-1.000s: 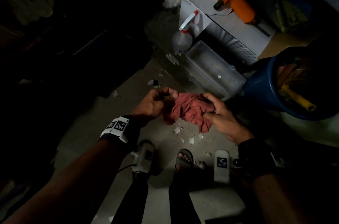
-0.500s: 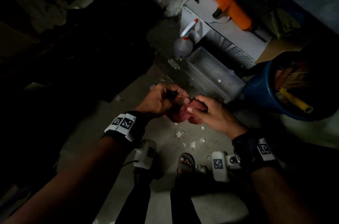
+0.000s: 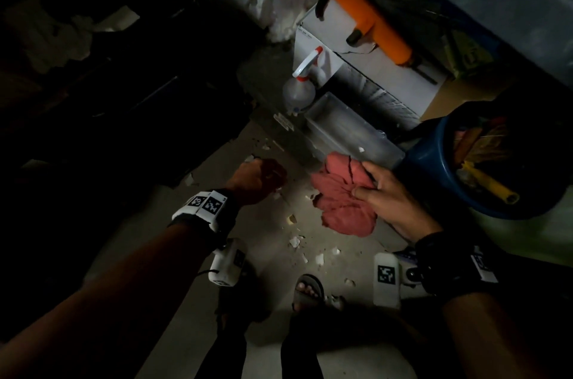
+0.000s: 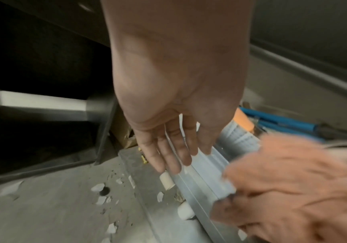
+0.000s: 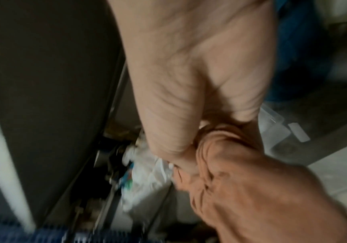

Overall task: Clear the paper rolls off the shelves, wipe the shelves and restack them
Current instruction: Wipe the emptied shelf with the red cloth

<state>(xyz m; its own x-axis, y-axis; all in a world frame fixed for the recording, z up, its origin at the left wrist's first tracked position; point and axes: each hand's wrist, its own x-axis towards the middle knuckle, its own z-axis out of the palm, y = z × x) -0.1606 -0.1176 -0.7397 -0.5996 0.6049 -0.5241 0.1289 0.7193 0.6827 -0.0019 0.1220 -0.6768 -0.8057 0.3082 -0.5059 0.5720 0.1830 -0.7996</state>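
A pink-red cloth (image 3: pixel 341 198) hangs bunched from my right hand (image 3: pixel 362 180), which grips its upper edge between thumb and fingers above the floor. In the right wrist view the cloth (image 5: pixel 216 148) is crumpled under the palm of that hand (image 5: pixel 189 106). My left hand (image 3: pixel 273 175) hovers a short way to the cloth's left, apart from it. The left wrist view shows the left hand (image 4: pixel 178 156) with fingers straight and relaxed, holding nothing, and the blurred cloth (image 4: pixel 282 172) at the right. No paper rolls are clearly visible; the shelf area (image 3: pixel 124 83) at the left is dark.
A spray bottle (image 3: pixel 299 90) with a red-and-white trigger stands beside a clear plastic bin (image 3: pixel 350 133). Behind them a white box (image 3: pixel 387 74) carries an orange tool (image 3: pixel 369 21). A blue bucket (image 3: pixel 434 167) of sticks sits at the right. Pale chips (image 3: pixel 294 242) litter the floor near my sandalled foot (image 3: pixel 307 288).
Both hands were bunching the cloth together. Now the left hand has let go and drawn off to the left, and the right hand holds the cloth alone, farther right.
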